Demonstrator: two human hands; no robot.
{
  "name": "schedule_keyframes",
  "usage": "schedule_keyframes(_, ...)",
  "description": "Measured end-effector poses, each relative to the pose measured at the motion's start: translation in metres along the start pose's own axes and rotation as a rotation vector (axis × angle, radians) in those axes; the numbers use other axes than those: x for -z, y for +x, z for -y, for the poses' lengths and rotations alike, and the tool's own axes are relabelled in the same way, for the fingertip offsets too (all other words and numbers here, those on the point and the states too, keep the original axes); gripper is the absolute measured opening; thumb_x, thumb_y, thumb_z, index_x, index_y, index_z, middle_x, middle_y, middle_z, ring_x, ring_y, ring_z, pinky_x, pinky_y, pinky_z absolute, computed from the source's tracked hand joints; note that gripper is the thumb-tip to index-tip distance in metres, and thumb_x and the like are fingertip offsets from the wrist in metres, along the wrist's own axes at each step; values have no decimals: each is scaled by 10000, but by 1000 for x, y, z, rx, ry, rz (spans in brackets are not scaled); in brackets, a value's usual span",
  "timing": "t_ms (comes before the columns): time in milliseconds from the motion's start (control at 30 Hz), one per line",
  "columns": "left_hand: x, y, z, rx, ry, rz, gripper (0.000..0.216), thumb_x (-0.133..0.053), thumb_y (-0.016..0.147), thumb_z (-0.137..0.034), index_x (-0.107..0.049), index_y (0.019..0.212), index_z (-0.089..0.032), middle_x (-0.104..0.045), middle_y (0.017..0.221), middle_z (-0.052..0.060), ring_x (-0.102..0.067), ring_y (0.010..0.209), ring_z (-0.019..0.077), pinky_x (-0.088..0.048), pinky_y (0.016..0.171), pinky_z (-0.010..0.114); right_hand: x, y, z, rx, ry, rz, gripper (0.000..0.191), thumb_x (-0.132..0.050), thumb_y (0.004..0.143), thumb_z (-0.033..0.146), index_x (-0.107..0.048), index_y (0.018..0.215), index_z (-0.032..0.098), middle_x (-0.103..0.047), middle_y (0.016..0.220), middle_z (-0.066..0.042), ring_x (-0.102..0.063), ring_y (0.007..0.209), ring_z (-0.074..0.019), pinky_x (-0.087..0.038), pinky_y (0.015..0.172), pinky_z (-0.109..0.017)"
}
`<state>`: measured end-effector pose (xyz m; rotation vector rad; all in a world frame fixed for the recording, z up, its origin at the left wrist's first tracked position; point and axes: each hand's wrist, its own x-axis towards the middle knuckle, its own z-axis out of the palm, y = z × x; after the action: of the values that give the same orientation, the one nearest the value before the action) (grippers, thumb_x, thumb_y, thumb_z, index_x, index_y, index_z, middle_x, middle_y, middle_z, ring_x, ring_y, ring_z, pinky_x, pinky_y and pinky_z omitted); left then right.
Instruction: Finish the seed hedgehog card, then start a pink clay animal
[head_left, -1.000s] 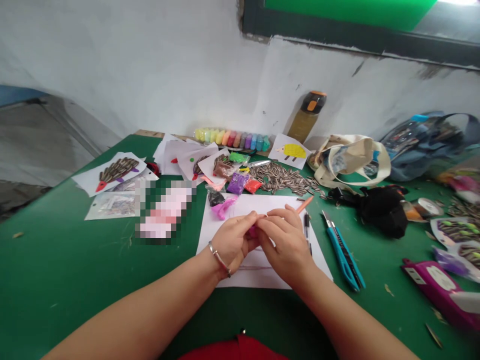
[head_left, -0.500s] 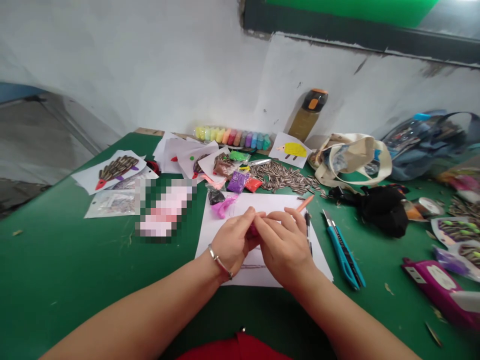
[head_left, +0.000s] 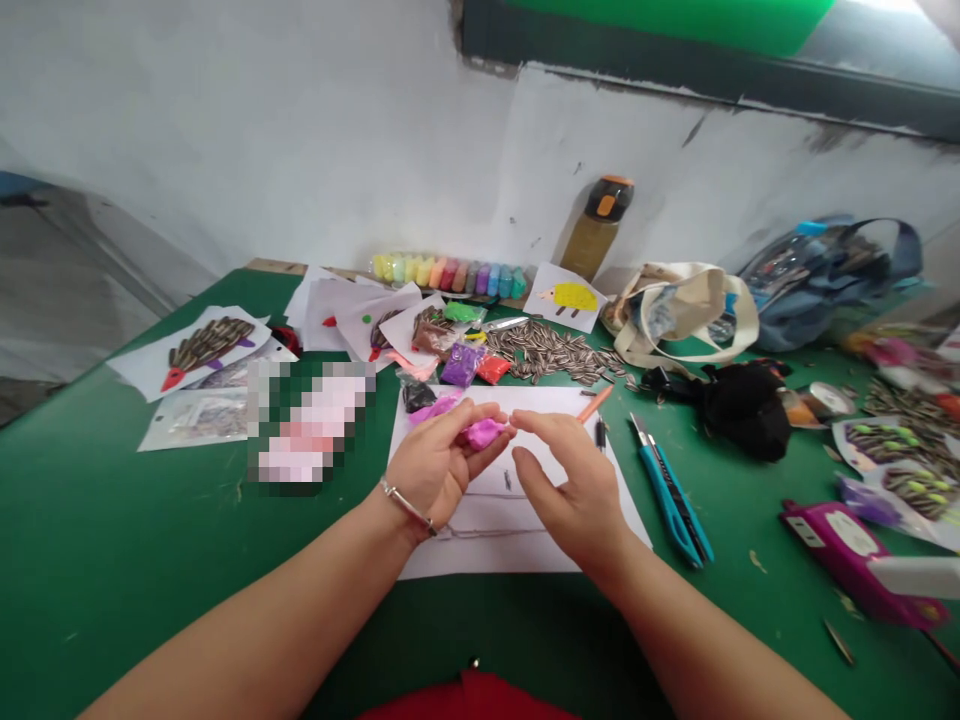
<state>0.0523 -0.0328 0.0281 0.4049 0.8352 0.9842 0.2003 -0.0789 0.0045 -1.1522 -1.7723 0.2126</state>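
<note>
My left hand point(head_left: 435, 460), with a bracelet on the wrist, pinches a lump of pink clay point(head_left: 484, 432) between thumb and fingers. My right hand point(head_left: 570, 480) hovers just to the right of the clay with its fingers apart, the fingertips close to the lump. Both hands are over a white sheet of paper point(head_left: 517, 540) on the green table point(head_left: 135, 540). A pink clay bag point(head_left: 431, 408) lies at the sheet's far left corner.
Small bags of coloured clay point(head_left: 463, 362) and a pile of sunflower seeds point(head_left: 555, 352) lie beyond the sheet. A blue utility knife point(head_left: 671, 495), an orange pencil point(head_left: 595, 404), a black cloth point(head_left: 739, 405), bags and a bottle point(head_left: 596, 225) stand to the right. Seed pictures point(head_left: 199, 345) lie at left.
My hands have come apart: the right hand let go of the clay and opened, while the left keeps the lump. The view shifted slightly left.
</note>
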Motion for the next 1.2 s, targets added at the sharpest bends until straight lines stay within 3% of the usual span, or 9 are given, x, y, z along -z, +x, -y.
schedule_keyframes(133,-1,-4,2,110,17,32,349,-485,968,-337,-697,1025,-66,-690,941,134,-665,786,161,-578,700,256,-6,-3,-2,37,-159,41,296,-606,877,243,-608,1171,215,-671,1064,-89,-598,966,-228,-484,842,-405)
schedule_keyframes(233,-3,-9,7,135,6,95,368,-502,958,-389,-677,1120,-110,-671,949,110,-634,769,131,-550,708,237,-11,-6,-6,30,-239,78,275,-629,863,294,-635,1120,196,-662,1042,-107,-595,948,-244,-476,827,-425)
schedule_keyframes(367,0,-10,11,132,51,192,340,-644,875,-317,-648,1186,-179,-652,1033,86,-627,853,149,-534,790,301,-9,-3,-11,-45,-159,85,179,-541,911,236,-657,1043,202,-673,971,-82,-599,904,-212,-480,817,-392)
schedule_keyframes(467,5,-6,10,145,173,180,445,-701,824,-249,-592,1256,-240,-645,1152,97,-635,982,213,-520,845,400,-2,2,-12,-157,19,95,176,-515,925,245,-678,985,213,-687,934,-62,-614,884,-193,-492,802,-357)
schedule_keyframes(567,8,0,7,85,287,145,435,-749,780,-245,-627,1197,-217,-656,1162,109,-621,1049,240,-513,876,424,4,5,-13,-417,307,89,195,-564,903,312,-669,1038,220,-707,917,-42,-641,834,-181,-516,766,-333)
schedule_keyframes(667,9,2,6,41,372,223,360,-776,750,-263,-692,1088,-170,-678,1111,112,-627,1022,234,-520,880,400,4,5,-13,-595,483,62,288,-593,882,345,-626,1142,226,-707,840,-18,-644,768,-169,-527,735,-330)
schedule_keyframes(867,9,3,8,-113,528,262,274,-800,710,-267,-743,934,-119,-700,832,68,-623,741,149,-532,731,289,1,4,-13,-459,271,28,193,-608,854,332,-700,985,224,-687,986,-57,-620,873,-189,-503,786,-345)
schedule_keyframes(1033,11,6,8,-147,568,300,236,-752,762,-316,-747,918,-139,-697,819,68,-616,736,154,-515,694,275,3,7,-14,-700,590,101,294,-639,831,416,-652,1038,207,-649,786,-4,-581,656,-133,-501,634,-292)
schedule_keyframes(1200,12,7,7,-119,626,392,204,-743,767,-263,-731,931,-144,-706,810,69,-614,724,146,-490,658,244,1,7,-13,-751,701,100,210,-695,788,367,-659,890,187,-648,724,3,-581,650,-129,-489,615,-273)
